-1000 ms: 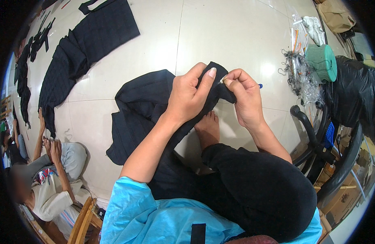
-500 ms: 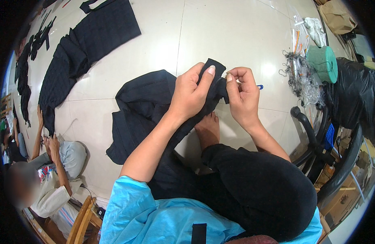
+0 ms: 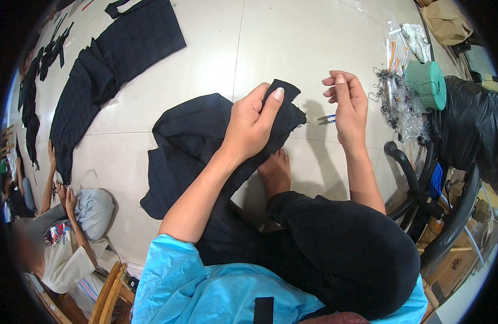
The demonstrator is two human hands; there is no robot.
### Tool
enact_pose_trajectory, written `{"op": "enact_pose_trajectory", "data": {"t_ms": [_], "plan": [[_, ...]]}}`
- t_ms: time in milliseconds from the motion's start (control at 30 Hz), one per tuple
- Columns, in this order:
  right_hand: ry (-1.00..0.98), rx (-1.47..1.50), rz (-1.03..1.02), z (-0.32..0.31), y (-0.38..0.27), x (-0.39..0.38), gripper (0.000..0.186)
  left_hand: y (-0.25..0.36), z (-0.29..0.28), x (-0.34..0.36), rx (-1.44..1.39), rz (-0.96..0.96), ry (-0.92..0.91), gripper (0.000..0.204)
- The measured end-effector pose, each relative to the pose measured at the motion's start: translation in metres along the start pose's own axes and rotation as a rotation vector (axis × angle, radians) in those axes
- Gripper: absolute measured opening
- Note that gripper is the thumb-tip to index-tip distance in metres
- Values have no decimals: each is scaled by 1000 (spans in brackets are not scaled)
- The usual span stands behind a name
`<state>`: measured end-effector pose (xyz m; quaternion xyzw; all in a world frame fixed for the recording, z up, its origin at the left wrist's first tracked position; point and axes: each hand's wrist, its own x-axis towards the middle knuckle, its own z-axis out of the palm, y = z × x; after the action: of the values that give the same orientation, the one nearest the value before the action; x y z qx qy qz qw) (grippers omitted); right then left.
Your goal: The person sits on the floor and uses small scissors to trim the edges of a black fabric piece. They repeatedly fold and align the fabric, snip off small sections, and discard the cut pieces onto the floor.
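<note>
While left fingers [image 3: 270,107] pinch black cloth [image 3: 190,132], right fingers [image 3: 343,93] have drawn away, bent; cannot tell if holding.

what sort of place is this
Possibly a makeshift garment workshop: the left hand grips black cloth, another dark fabric piece lies on the tiled floor, and a green roll sits off to the right.
</note>
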<state>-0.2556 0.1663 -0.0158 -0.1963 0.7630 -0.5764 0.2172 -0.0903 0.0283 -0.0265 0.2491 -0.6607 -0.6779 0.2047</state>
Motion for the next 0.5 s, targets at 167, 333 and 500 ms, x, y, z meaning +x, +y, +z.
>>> {"op": "enact_pose_trajectory", "data": {"t_ms": [167,333,500], "plan": [[-449,315,172,21,-10,-24,24,4,3,-3,42,49,-9,37],[-505,326,161,23,-4,-29,14,1,-2,-2,87,68,-15,35],[-456,461,220,19,-8,-29,11,1,-4,-2,111,48,-20,35]]}}
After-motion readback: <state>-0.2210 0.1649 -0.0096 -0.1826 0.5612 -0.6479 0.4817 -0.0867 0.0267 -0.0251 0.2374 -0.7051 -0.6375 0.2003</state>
